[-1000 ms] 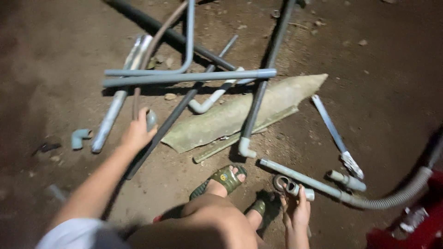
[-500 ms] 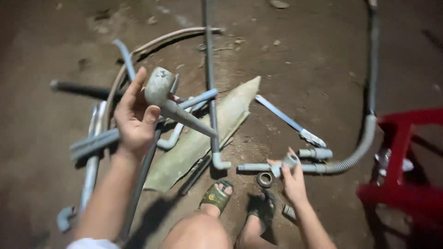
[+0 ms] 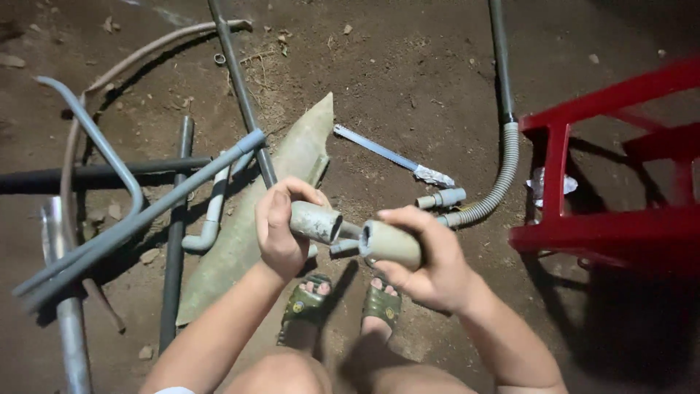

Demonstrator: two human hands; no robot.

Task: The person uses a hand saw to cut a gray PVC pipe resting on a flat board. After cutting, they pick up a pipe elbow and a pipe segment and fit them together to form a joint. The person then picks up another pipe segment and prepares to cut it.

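Head view, two hands (image 3: 281, 222) (image 3: 430, 263), two pipe pieces (image 3: 315, 221) (image 3: 390, 243)

- The left hand (image 3: 281, 230) has brought its grey pipe piece (image 3: 315, 221) down before the knees.
- The right hand (image 3: 430, 266) left the ground, now gripping a second pipe piece (image 3: 390, 243), apparently lifted from there.
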